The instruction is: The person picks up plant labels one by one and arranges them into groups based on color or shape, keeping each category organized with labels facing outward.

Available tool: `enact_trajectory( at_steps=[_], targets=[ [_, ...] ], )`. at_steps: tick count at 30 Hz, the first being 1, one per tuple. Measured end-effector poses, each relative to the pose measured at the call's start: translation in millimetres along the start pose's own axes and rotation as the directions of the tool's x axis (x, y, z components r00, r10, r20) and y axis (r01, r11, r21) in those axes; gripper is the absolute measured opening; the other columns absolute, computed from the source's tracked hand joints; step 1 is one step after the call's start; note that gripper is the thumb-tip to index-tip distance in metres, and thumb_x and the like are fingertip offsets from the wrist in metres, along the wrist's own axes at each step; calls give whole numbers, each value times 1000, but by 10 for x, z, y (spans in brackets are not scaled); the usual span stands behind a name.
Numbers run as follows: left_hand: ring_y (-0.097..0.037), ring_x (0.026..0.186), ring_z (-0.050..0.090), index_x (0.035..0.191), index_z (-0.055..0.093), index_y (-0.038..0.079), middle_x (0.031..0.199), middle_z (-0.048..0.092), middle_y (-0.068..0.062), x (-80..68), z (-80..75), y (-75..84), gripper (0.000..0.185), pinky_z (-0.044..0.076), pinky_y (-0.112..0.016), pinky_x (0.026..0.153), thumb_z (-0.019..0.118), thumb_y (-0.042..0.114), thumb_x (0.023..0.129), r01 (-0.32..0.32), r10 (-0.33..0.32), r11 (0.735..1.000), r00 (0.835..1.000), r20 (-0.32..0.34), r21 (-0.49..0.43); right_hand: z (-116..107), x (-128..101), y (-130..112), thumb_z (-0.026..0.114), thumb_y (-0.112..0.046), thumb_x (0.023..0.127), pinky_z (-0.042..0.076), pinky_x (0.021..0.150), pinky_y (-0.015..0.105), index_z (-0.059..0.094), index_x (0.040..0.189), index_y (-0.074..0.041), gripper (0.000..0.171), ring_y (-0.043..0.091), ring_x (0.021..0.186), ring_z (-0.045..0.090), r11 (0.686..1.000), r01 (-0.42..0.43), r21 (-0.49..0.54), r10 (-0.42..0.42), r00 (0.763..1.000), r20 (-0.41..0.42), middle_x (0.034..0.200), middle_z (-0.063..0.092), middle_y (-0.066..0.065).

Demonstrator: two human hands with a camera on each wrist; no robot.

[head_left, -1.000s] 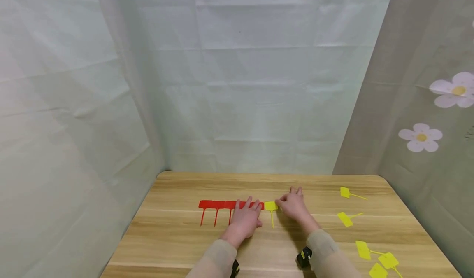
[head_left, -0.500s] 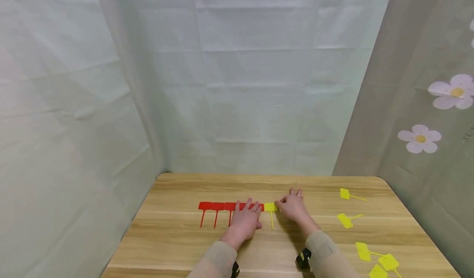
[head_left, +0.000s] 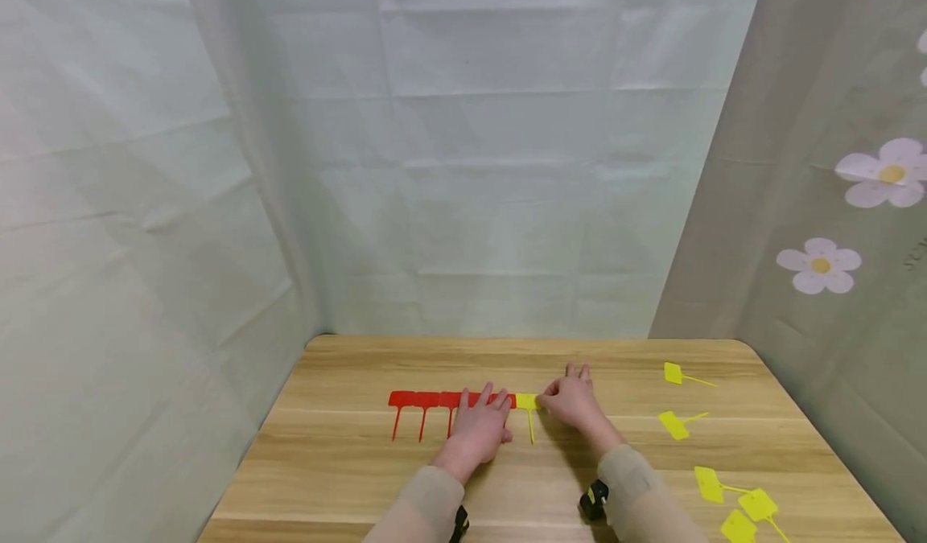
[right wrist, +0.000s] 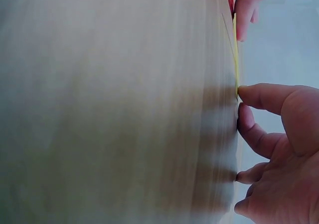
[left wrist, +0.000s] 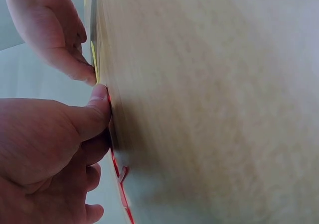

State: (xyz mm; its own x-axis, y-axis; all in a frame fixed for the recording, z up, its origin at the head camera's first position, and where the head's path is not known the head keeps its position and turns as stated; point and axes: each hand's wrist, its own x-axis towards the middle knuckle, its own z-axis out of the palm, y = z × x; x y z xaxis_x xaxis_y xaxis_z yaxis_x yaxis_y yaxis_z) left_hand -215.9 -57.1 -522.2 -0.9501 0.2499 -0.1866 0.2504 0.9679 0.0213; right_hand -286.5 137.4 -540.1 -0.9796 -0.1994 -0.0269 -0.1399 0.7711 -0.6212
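So the yellow tag [head_left: 527,402] sits flat on the counter [head_left: 348,462], butted against the right end of the row of red tags [head_left: 427,401]. The right hand [head_left: 574,402] touches its right edge with straight fingers, the left hand [head_left: 478,430] presses flat on the red ones. More yellow tags [head_left: 724,487] lie scattered off right.
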Motion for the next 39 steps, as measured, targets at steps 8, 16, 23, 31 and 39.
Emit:
enact_trajectory(
  at_steps=[8, 16, 23, 31, 39],
  targets=[
    [-26, 161, 28, 161, 53, 19, 167, 46, 2, 5, 0, -6, 67, 21, -62, 127, 71, 44, 101, -2, 2, 1000, 1000, 0, -5, -13, -3, -9, 78, -23, 93, 12, 122, 75, 72, 77, -9, 22, 69, 152, 1, 1000, -21, 5, 21, 1000, 12, 161, 23, 49],
    [-27, 161, 28, 161, 52, 17, 167, 47, 0, -8, 4, 18, 67, 22, -63, 127, 71, 43, 101, -13, 13, 1000, 1000, -17, 8, -70, -31, -24, 73, -25, 100, 13, 121, 76, 68, 80, -8, 27, 67, 153, 1, 999, -15, 46, 15, 1000, -14, 159, 25, 50],
    [-28, 161, 27, 159, 53, 14, 166, 48, -2, 6, -9, 27, 67, 20, -63, 127, 73, 40, 101, -16, 16, 1000, 999, -28, -5, -115, -20, -23, 71, -25, 102, 19, 118, 80, 73, 96, -8, 18, 66, 154, 0, 996, -15, 93, 19, 999, -38, 162, 21, 48],
    [-28, 162, 24, 159, 54, 13, 165, 49, -2, 19, -51, 21, 67, 19, -63, 128, 74, 39, 101, -24, 24, 1000, 999, -45, -15, -167, -28, -43, 70, -22, 102, 25, 117, 78, 75, 114, -5, 21, 64, 155, 6, 996, 31, 86, -23, 996, -82, 162, 28, 44],
    [-27, 162, 25, 158, 55, 12, 164, 51, -1, -24, -61, 31, 67, 19, -63, 127, 76, 37, 100, -30, 29, 999, 998, -52, -16, -164, -42, -75, 71, -22, 102, 26, 118, 76, 77, 113, -7, 20, 63, 155, 10, 998, 34, 59, -28, 995, -94, 163, 31, 41]
  ],
)
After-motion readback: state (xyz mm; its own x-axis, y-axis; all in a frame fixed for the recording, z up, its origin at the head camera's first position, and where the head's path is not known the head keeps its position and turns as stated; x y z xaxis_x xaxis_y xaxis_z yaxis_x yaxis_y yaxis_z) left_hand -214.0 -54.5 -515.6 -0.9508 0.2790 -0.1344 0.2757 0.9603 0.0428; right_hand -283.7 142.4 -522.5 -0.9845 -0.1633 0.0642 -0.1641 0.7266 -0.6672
